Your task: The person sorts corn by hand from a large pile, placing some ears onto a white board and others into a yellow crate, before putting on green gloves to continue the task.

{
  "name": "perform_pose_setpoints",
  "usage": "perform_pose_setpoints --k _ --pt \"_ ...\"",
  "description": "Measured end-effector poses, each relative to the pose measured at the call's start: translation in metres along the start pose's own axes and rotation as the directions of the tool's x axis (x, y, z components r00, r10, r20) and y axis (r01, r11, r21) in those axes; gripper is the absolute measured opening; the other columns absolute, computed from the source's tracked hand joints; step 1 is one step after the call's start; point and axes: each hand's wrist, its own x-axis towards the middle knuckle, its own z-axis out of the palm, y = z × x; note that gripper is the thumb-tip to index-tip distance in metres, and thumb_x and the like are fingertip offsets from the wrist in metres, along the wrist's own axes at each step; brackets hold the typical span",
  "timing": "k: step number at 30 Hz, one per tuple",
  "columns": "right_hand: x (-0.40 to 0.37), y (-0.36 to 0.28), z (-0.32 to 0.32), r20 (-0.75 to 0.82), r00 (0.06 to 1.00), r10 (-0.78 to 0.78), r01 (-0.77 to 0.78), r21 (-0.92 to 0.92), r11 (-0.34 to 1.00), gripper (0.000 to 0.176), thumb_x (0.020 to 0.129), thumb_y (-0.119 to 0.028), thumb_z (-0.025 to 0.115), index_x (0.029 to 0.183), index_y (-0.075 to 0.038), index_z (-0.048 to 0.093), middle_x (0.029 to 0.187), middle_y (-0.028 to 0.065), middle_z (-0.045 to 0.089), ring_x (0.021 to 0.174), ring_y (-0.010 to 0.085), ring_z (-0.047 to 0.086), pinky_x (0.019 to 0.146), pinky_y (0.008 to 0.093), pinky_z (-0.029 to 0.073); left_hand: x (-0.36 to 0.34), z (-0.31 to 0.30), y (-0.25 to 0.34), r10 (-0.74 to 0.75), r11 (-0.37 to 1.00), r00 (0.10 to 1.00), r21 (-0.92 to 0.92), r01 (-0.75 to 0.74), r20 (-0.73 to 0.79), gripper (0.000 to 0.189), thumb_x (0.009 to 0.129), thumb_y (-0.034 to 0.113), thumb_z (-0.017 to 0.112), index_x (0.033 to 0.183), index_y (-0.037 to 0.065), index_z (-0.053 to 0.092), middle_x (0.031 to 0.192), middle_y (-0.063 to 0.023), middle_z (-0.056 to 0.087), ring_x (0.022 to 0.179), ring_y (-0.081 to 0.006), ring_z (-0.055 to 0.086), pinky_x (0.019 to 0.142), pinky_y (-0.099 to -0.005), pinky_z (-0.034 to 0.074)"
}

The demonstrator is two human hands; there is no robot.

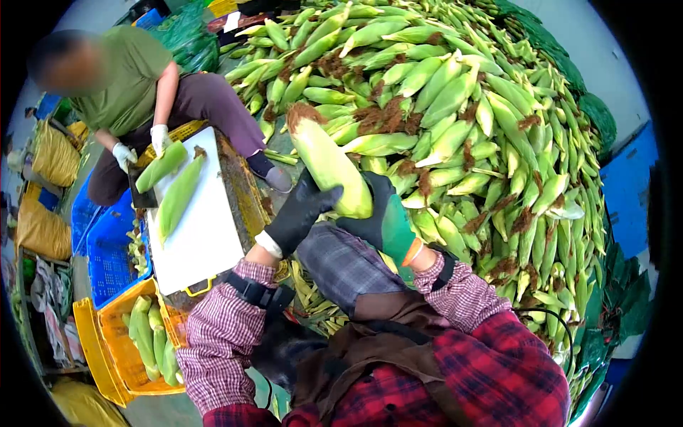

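Note:
An ear of corn point(326, 165) in pale green husk, with brown silk at its upper tip, is held tilted above my lap. My left hand point(302, 213), in a black glove, is closed around its lower left side. On its lower right side my right hand point(380, 217), in a black and green glove, grips near the stem end. Both hands' fingers are partly hidden by the corn and the gloves. Just beyond them rises a large pile of unhusked corn point(441, 92).
At left a co-worker in white gloves point(162, 139) handles corn and a dark blade over a white cutting board point(206, 235). A blue crate point(107, 256) and an orange crate point(114, 313) holding several ears stand beside the board. Husk scraps point(313, 299) lie near my legs.

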Motion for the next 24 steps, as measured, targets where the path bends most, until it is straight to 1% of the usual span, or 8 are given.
perform_pose_setpoints --k 4,8,10,12,18,20,22,24 --pt "0.01 -0.005 -0.005 0.322 0.937 0.133 -0.268 0.422 0.866 0.074 0.085 -0.022 0.083 0.147 -0.001 0.049 0.125 0.0152 0.064 0.104 0.02 0.065 0.089 0.0352 0.054 0.017 -0.041 -0.009 -0.128 0.924 0.989 -0.372 0.091 -0.077 0.043 0.096 0.018 0.071 0.133 0.0 0.057 0.121 -0.01 0.068 0.111 -0.0249 0.068 0.099 -0.037 0.055" --pt "0.003 0.095 -0.015 0.214 0.939 0.268 -0.342 0.52 0.783 0.058 0.09 -0.013 0.078 0.142 0.0 0.054 0.122 0.0093 0.067 0.097 0.0157 0.066 0.084 0.0296 0.055 0.005 -0.087 0.006 -0.222 0.9 0.944 -0.423 0.102 -0.245 0.038 0.096 0.02 0.066 0.128 0.001 0.062 0.121 -0.0119 0.068 0.113 -0.0228 0.065 0.102 -0.0363 0.051" --pt "-0.004 0.155 -0.046 0.21 0.888 0.408 -0.447 0.599 0.664 0.052 0.092 -0.014 0.075 0.139 -0.001 0.057 0.118 0.0082 0.068 0.095 0.0155 0.067 0.08 0.0301 0.055 -0.012 -0.148 -0.03 0.375 0.817 0.904 0.534 -0.218 -0.204 0.038 0.094 0.021 0.067 0.127 0.001 0.063 0.12 -0.0107 0.068 0.111 -0.022 0.064 0.1 -0.0361 0.051" --pt "-0.012 0.192 -0.092 0.109 0.794 0.599 -0.564 0.501 0.656 0.046 0.094 -0.016 0.072 0.136 -0.002 0.059 0.113 0.008 0.07 0.093 0.0168 0.068 0.077 0.0304 0.056 -0.013 -0.184 -0.023 -0.075 0.994 0.889 0.039 0.104 -0.451 0.04 0.093 0.018 0.067 0.129 0.002 0.062 0.12 -0.0101 0.068 0.112 -0.0216 0.064 0.1 -0.0353 0.05" --pt "-0.056 0.355 -0.235 -0.37 0.711 0.598 -0.248 0.664 0.705 0.026 0.092 -0.015 0.068 0.117 -0.008 0.067 0.094 0.0084 0.069 0.078 0.0238 0.067 0.065 0.0369 0.053 -0.05 -0.21 0.009 0.232 0.471 0.904 0.855 0.218 -0.359 0.078 0.072 0.017 0.085 0.142 0.0 0.055 0.126 -0.0185 0.069 0.109 -0.0325 0.066 0.094 -0.0417 0.052" --pt "-0.048 0.337 -0.272 -0.382 0.536 0.753 -0.168 0.826 0.538 0.013 0.098 -0.024 0.065 0.105 -0.012 0.066 0.078 0.0071 0.065 0.066 0.0228 0.064 0.061 0.0394 0.055 -0.062 -0.23 0.003 0.251 0.076 0.947 0.98 0.186 -0.2 0.087 0.063 0.016 0.088 0.143 0.006 0.055 0.116 -0.0201 0.069 0.102 -0.0383 0.065 0.088 -0.0471 0.053" --pt "-0.042 0.349 -0.306 -0.518 0.372 0.77 -0.454 0.622 0.637 0.03 0.094 -0.027 0.07 0.116 -0.007 0.065 0.092 0.0128 0.071 0.082 0.0271 0.069 0.073 0.0383 0.057 -0.07 -0.218 0.008 0.258 -0.179 0.95 0.957 0.227 -0.177 0.092 0.057 0.016 0.09 0.142 0.01 0.056 0.105 -0.019 0.066 0.095 -0.041 0.062 0.082 -0.0507 0.052" --pt "-0.032 0.352 -0.318 -0.833 0.541 0.114 -0.551 -0.249 0.797 0.049 0.09 -0.031 0.073 0.129 -0.004 0.063 0.105 0.019 0.074 0.093 0.036 0.071 0.084 0.0442 0.057 -0.074 -0.221 0.007 0.22 -0.279 0.948 0.916 0.287 -0.23 0.094 0.054 0.015 0.092 0.141 0.015 0.056 0.101 -0.017 0.064 0.093 -0.0406 0.062 0.081 -0.0509 0.052"
